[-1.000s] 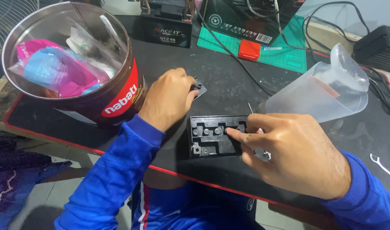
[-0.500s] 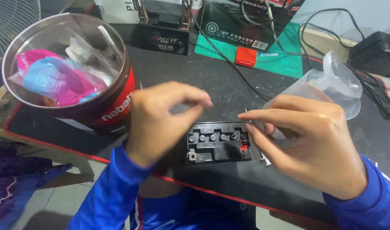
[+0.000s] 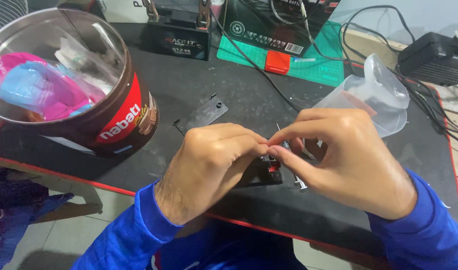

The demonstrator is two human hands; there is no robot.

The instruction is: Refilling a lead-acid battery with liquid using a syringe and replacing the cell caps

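Black desk mat (image 3: 199, 80), centre frame: left hand (image 3: 214, 162) and right hand (image 3: 346, 160) have come together, fingertips pinching one tiny part. Small black battery (image 3: 266, 172) beneath, now mostly hidden; flat black lid (image 3: 205, 114) lies apart, upper left

A small black rectangular battery block (image 3: 265, 172) with red fittings lies flat, mostly hidden beneath the left hand (image 3: 214, 165) and right hand (image 3: 349, 160).
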